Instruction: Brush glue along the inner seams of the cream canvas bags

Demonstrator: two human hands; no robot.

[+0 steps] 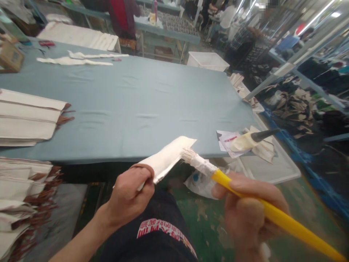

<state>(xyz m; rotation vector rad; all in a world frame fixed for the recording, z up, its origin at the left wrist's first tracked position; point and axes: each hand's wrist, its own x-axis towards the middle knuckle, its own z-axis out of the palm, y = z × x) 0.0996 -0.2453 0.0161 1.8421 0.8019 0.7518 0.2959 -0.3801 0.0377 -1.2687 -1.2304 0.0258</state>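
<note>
My left hand (133, 191) is closed on a cream fabric strip (170, 154) with a brown edge near my fingers. The strip's free end points away to the right, over the table's front edge. In my right hand (251, 211) is a brush (229, 182) with a long yellow handle and a whitish, coated head. Its bristles touch the right edge of the strip, or lie right beside it; I cannot tell which.
A blue-grey covered table (163, 98) lies ahead. Stacked cream fabric pieces (27, 120) with brown ends lie at left, more (24, 196) below. At right are a pasty container (242, 142) with a dark handle and a white bin (280, 167). A person (122, 18) stands beyond.
</note>
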